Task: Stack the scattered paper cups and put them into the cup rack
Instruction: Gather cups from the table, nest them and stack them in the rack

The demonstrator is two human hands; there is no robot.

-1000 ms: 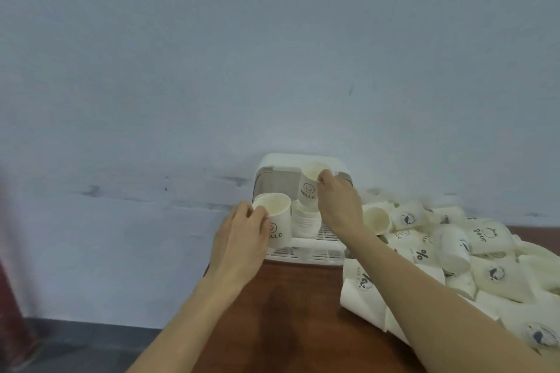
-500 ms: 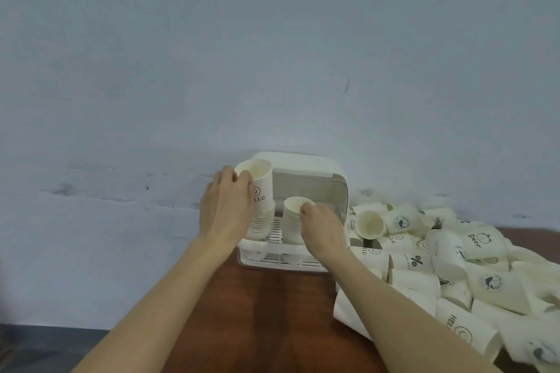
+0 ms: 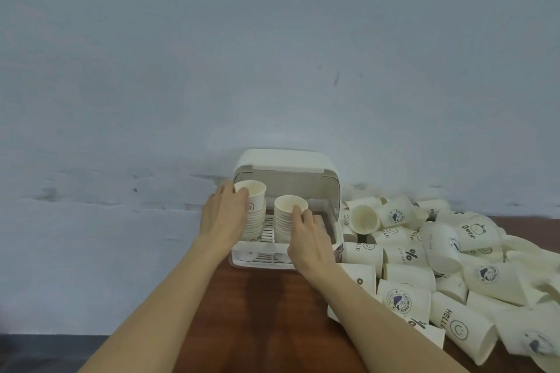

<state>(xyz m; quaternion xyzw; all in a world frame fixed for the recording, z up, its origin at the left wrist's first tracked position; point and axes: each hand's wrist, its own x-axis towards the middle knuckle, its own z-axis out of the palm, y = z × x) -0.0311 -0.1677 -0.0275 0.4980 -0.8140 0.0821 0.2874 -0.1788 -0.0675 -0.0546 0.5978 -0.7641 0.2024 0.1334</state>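
A white cup rack [image 3: 330, 179] with a raised lid stands at the back of the brown table, against the wall. Two stacks of white paper cups stand upright inside it. My left hand [image 3: 224, 216] grips the left stack [image 3: 256, 209], whose top cup sits a little higher than the rest. My right hand [image 3: 307, 239] holds the right stack [image 3: 283, 219], thumb at the rim of its top cup. A big heap of loose printed paper cups [image 3: 454, 263] lies to the right of the rack.
The brown table [image 3: 257, 318] ends at a left edge just beside the rack, with floor below. A pale blue wall [image 3: 272, 70] rises directly behind the rack. The cup heap spreads along the right side to the frame's edge.
Both hands brought their cups into the rack. The left cup went down onto the left stack and the right cup settled onto the right stack. The view also shifted slightly.
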